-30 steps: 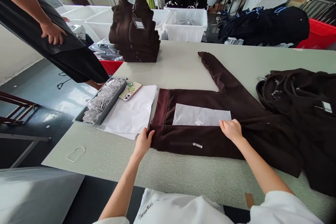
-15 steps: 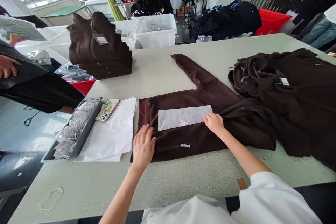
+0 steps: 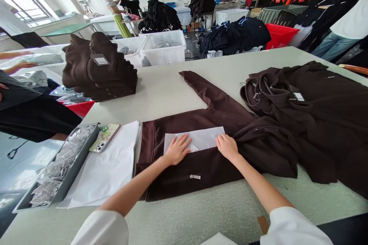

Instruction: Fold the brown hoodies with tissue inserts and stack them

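Note:
A dark brown hoodie (image 3: 201,160) lies spread on the grey-green table (image 3: 201,214) in front of me, one sleeve stretching toward the back. A sheet of white tissue paper (image 3: 201,138) rests on its body. My left hand (image 3: 176,149) lies flat with fingers spread on the paper's left part. My right hand (image 3: 227,146) presses on the hoodie at the paper's right edge, fingers bent down against the cloth.
More brown hoodies (image 3: 316,103) are heaped at the right, and a folded stack (image 3: 97,69) stands at the back left. White paper sheets (image 3: 106,164), a phone (image 3: 104,138) and a grey tray of small packets (image 3: 57,168) lie left. Other people work around bins (image 3: 163,48) behind.
My left hand has moved from the hoodie's left hem rightward onto the tissue paper. The right hand stays at the paper's right edge. My head has turned, shifting the view.

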The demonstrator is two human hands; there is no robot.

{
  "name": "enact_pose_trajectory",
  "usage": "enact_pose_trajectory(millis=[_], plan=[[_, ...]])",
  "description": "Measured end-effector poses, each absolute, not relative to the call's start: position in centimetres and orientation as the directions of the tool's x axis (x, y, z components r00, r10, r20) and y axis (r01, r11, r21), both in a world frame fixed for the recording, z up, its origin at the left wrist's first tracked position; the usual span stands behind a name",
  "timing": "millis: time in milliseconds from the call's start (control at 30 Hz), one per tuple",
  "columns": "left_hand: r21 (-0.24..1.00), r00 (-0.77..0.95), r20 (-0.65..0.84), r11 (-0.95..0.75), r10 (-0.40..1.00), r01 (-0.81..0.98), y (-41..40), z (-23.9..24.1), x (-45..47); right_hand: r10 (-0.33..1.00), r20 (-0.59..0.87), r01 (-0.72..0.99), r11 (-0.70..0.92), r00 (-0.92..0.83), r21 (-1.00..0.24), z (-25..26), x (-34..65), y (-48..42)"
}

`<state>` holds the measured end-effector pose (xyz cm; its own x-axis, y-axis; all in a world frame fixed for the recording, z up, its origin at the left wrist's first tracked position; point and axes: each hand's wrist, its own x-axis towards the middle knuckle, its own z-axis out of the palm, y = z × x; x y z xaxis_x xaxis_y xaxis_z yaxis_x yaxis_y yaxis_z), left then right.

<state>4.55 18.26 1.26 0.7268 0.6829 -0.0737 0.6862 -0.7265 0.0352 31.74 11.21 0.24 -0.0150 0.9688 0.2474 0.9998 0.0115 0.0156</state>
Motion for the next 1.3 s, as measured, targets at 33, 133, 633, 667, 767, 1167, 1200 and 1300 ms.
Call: enact_pose_trajectory(millis=[33, 133, 633, 667, 767, 1167, 1200, 1300], plan=[[0.018, 0.679, -0.075, -0.68, 0.73, 0.733, 20.5, 1.2, 4.6, 0.97, 0.242, 1.0, 0.013, -0.016, 0.016, 0.1, 31.7, 11.1], [-0.035, 0.471, -0.057, -0.474, 0.88, 0.88, 27.4, 2.4, 2.6, 0.972, 0.234, 1.0, 0.009, -0.014, 0.022, -0.2, 31.8, 10.8], [-0.258, 0.676, -0.184, -0.699, 0.713, 0.667, 22.7, 12.3, -2.1, 0.913, -0.166, 0.897, 0.4, -0.372, 0.189, 9.0, 30.1, 28.8], [-0.26, 0.688, -0.177, -0.708, 0.704, 0.657, 21.4, 12.4, -2.5, 0.907, -0.189, 0.888, 0.411, -0.376, 0.207, 9.4, 30.5, 28.6], [-0.245, 0.682, -0.186, -0.705, 0.708, 0.665, 18.6, 11.9, -3.8, 0.894, -0.074, 0.857, 0.445, -0.442, 0.26, 10.4, 32.6, 25.2], [0.19, 0.605, -0.268, -0.575, 0.75, 0.796, 14.7, 8.5, -7.5, 0.939, -0.089, 0.934, 0.339, -0.331, 0.112, 6.2, 32.8, 10.1], [0.215, 0.593, -0.277, -0.552, 0.756, 0.805, 14.8, 8.8, -7.5, 0.937, -0.108, 0.931, 0.344, -0.332, 0.124, 6.3, 32.3, 10.4], [0.19, 0.508, -0.24, -0.473, 0.828, 0.86, 15.2, 9.7, -6.5, 0.938, -0.147, 0.93, 0.334, -0.313, 0.153, 6.7, 30.6, 11.7]])
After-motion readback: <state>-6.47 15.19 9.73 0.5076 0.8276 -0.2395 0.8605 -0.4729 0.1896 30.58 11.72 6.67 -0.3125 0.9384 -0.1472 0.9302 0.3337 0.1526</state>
